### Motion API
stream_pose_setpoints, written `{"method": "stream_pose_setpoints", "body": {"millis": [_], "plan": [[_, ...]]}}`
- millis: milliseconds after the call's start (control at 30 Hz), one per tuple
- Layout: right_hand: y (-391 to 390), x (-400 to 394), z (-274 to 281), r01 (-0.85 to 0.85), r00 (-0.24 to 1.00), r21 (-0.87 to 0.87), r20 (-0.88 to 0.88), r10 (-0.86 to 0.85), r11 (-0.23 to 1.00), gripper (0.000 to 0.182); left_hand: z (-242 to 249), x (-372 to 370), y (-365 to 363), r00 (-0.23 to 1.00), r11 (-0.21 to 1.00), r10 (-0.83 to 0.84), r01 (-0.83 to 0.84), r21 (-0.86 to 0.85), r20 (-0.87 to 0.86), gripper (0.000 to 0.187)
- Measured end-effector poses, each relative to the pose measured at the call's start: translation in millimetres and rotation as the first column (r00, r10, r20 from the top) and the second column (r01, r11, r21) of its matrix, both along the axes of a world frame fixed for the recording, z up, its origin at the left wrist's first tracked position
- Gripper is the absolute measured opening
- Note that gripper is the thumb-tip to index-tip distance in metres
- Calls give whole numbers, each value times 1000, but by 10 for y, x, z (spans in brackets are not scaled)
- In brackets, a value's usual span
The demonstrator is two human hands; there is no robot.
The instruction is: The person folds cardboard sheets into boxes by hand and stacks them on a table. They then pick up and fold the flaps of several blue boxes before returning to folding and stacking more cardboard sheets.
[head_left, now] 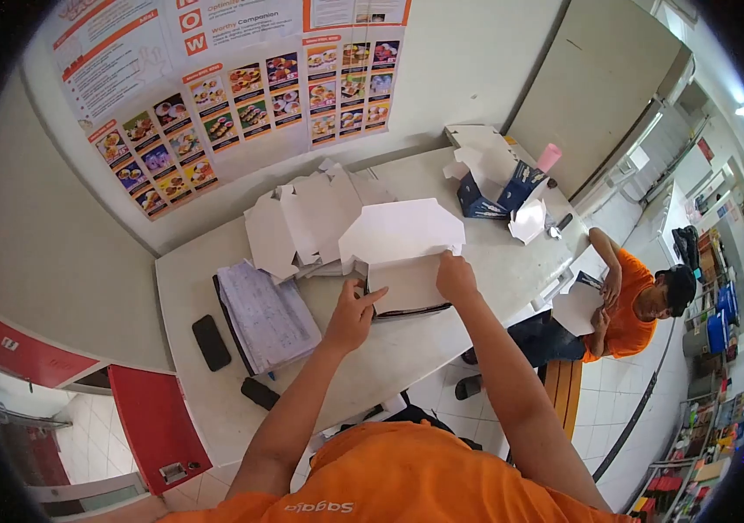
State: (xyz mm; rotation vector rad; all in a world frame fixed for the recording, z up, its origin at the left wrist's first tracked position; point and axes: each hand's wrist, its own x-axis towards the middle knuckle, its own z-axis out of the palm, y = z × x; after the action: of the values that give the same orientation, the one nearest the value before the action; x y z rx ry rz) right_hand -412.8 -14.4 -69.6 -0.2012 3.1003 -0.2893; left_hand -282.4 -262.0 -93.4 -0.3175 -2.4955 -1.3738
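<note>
A cardboard box [407,276], white inside with a dark outer edge at the front, stands on the table before me. Its wide white lid flap [402,228] is raised at the back. My left hand [353,317] is at the box's front left corner, thumb over the inside and fingers along the outer left wall. At the right wall my right hand [456,278] is closed, pinching the corner near the lid fold. Behind and left of the box lies a pile of flat white cardboard blanks [307,218]. The box's underside is hidden.
Papers on a dark folder [267,315], a black phone [211,343] and a small black object [260,394] lie left. Back right are dark blue printed boxes [498,193] and a pink cup [549,158]. A seated person in orange [636,301] holds white cardboard [574,307].
</note>
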Motion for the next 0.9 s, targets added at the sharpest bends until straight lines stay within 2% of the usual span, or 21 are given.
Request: {"method": "stream_pose_setpoints", "body": {"millis": [33,100,133,200,267,300,333,367,400,467,500,533,633,667,700,733,767,800,833,867,900], "plan": [[0,6,-32,8,1000,15,9,-8,1000,30,-34,6,-8,1000,1000,-9,9,-3,4,40],[-15,112,41,29,999,-15,27,-29,999,33,37,22,-18,994,991,-65,54,124,85,40],[-21,155,86,39,998,-40,42,-38,998,36,62,12,5,993,990,-82,71,122,82,40],[4,175,111,59,998,-58,9,-59,997,43,27,13,49,994,999,-4,0,36,114,40],[71,183,242,33,997,-166,-62,-44,986,43,-47,-2,42,990,997,-41,32,65,136,45],[176,95,277,61,995,-335,-50,-83,940,46,34,13,51,993,998,-24,17,54,118,47],[330,-54,222,74,994,-338,-47,-95,938,46,75,18,52,995,999,-6,2,42,100,50],[518,-256,110,167,979,-480,-20,-201,861,47,51,0,29,1000,1000,15,-15,-8,21,55],[694,-443,60,250,954,-610,22,-300,752,48,97,-11,17,1000,1000,2,-2,-16,20,55],[969,-772,153,243,925,-531,-125,-359,812,44,219,1,-18,996,995,61,-66,70,68,55],[1111,-985,74,252,921,-542,-121,-371,802,44,184,33,-43,988,986,124,-134,103,94,54],[1213,-1219,-15,235,921,-501,-158,-355,833,45,160,19,-53,989,988,117,-125,91,89,54],[1300,-1813,-214,219,933,-426,-171,-316,878,54,352,-68,-24,972,938,233,-227,263,7,51],[1281,-1953,-250,216,945,-382,-149,-290,899,61,398,-95,-6,972,942,234,-227,248,4,51],[1196,-2005,-153,263,941,-196,-163,-296,945,63,431,-100,5,970,942,244,-235,239,-7,51],[1190,-2078,-147,263,942,-211,-156,-298,941,63,474,-95,17,967,942,254,-243,230,-17,50],[1192,-2143,-117,204,939,-161,-248,-240,966,58,528,-94,38,967,946,253,-243,217,-20,50],[1182,-2178,-89,149,925,-103,-336,-176,983,53,590,-81,63,964,963,252,-240,121,-89,55],[1162,-2198,-55,38,877,-283,-450,-168,958,35,661,-73,83,957,970,243,-242,26,-158,60],[1107,-2155,93,32,874,-289,-456,-167,957,35,742,-82,111,955,969,246,-246,22,-168,60],[1013,-2031,301,-149,847,-479,-514,-138,865,27,829,-84,147,952,976,206,-215,-16,-227,71]]}}
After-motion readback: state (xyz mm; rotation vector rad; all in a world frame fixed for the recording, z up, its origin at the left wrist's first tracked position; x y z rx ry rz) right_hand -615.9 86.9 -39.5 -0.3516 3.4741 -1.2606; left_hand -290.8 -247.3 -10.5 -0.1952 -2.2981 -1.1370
